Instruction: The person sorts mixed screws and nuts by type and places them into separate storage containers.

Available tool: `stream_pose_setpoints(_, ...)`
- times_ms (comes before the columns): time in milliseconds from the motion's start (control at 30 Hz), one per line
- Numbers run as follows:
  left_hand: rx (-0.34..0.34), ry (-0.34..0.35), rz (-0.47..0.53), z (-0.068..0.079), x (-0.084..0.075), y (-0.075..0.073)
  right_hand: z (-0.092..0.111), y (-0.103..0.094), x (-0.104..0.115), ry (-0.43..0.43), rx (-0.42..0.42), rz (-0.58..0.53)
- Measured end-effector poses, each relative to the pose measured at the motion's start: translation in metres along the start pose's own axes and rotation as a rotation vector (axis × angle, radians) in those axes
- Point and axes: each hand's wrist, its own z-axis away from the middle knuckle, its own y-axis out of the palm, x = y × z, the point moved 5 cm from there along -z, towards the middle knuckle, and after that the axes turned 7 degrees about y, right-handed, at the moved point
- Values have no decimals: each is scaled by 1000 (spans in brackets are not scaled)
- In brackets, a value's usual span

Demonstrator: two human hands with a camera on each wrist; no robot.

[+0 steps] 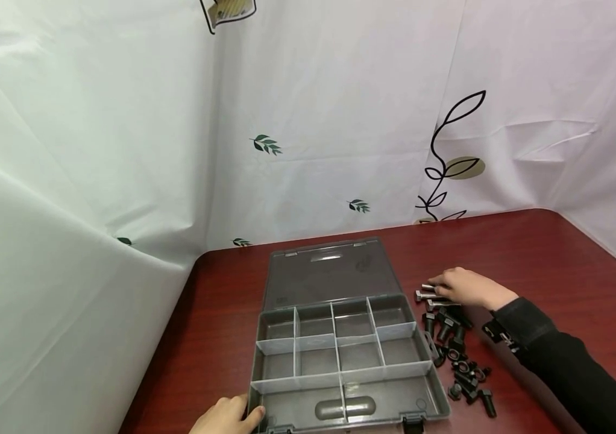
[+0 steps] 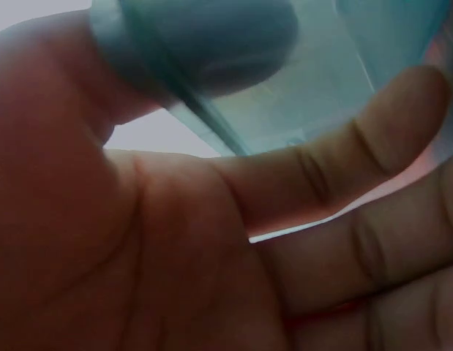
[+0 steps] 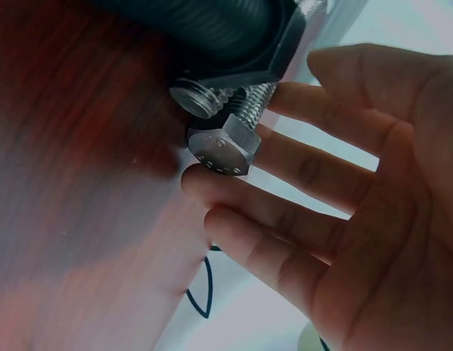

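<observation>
"Right hand (image 1: 468, 288) first: pinching or spread?"

"Spread. In the right wrist view its fingers reach out with gaps between them, the thumb well apart. They lie beside and partly behind a hexagonal bolt head; whether a fingertip presses the metal, I cannot tell."

"Which bolts are those?"

"The silver bolts (image 1: 433, 296). They lie on the worktop (image 1: 546, 259), under that hand's fingertips and just to its left."

"And the dark ones?"

"Black bolts (image 1: 445, 328) are heaped on the near side of the right hand, with black rings (image 1: 463, 366) among those farther from it, towards the person."

"What about the left hand (image 1: 226, 417)?"

"It grips the near left corner of the box (image 1: 395, 401): thumb over the rim onto the inner side, fingers along the outside. The left wrist view shows that thumb through the see-through wall, though blurred."

"So the box sits between the hands?"

"Yes, directly right of the left hand, and to the left of the right hand, nearer the person. Pale dividers (image 1: 340, 342) split it into compartments. The lid (image 1: 324, 280) lies folded back flat, ahead of the left hand and left of the right."

"Anything else?"

"A black sleeve (image 1: 579, 367) behind the right hand, and a white cloth (image 1: 330, 120) with leaf prints rising beyond both hands."
</observation>
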Motion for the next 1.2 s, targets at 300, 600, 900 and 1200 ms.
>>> stream_pose_setpoints(300, 12, -75, -22, 0, -2, 3, -9, -2, 0, -10, -41, 80)
stream_pose_setpoints(600, 38, -67, -1, 1, -3, 6, -10, 1, 4, -64, -66, 107)
stream_pose_setpoints(900, 39, -66, -2, 1, -4, 8, -6, 6, 1, -36, -21, 139)
stream_pose_setpoints(1200, 47, -86, 2, 2, -4, 10, -4, 13, -7, 21, 101, 74)
